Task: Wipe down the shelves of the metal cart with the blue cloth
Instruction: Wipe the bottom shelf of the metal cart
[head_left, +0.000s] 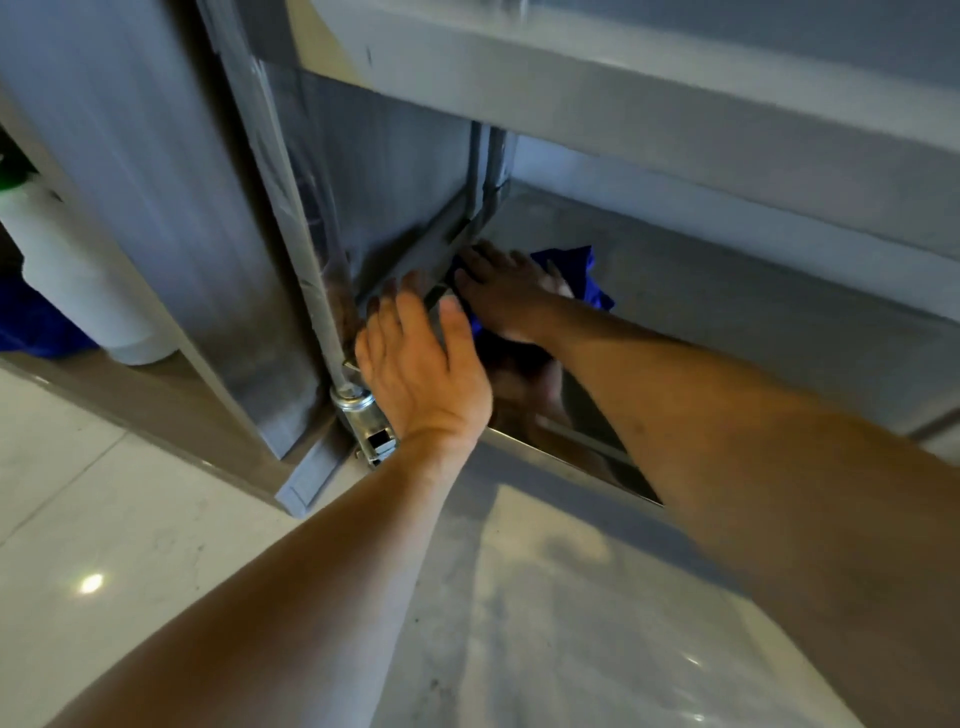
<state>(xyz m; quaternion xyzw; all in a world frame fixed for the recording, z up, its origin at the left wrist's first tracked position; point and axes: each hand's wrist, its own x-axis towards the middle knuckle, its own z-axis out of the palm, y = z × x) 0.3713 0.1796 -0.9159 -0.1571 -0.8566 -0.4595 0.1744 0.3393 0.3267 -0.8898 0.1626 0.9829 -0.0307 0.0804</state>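
Note:
The metal cart's bottom shelf (727, 291) is a shiny steel surface low to the floor, under an upper shelf (623, 104). My right hand (506, 296) lies flat on the blue cloth (576, 270), pressing it onto the shelf's left end by the side rail. The cloth shows behind and under the fingers. My left hand (421, 364) rests with fingers spread on the shelf's front left corner, beside the corner post (311, 260). It holds nothing.
A caster bracket (363, 415) sits at the foot of the post. To the left stand a grey cabinet panel (171, 208), a white bottle (78, 270) and something blue (31, 327). Pale glossy floor tiles (130, 545) lie below.

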